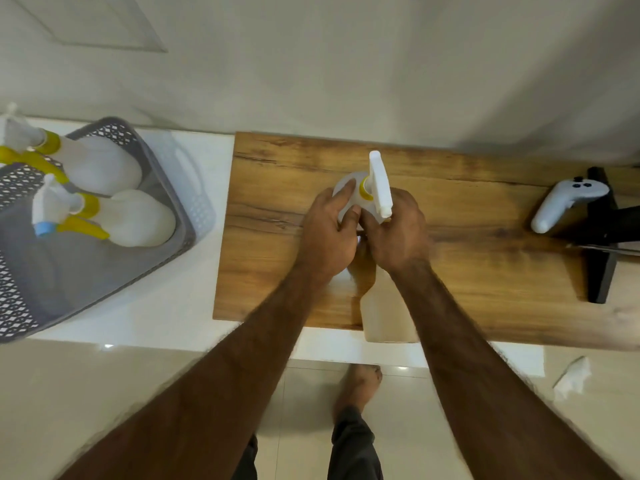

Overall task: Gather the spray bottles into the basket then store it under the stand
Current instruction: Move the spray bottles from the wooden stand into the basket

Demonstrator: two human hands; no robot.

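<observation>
Both hands, left hand (329,230) and right hand (394,233), are wrapped around the white spray bottle (349,188) standing on the wooden stand (467,258); looks like light, slick plastic, so I'd grab the neck under the trigger.

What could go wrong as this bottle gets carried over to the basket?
Two risks. The left hand and right hand hold the spray bottle near its top, around the trigger head; a loose grip might let it slip or spray. The grey basket already holds two bottles lying down, so the third may land on them or roll.
</observation>
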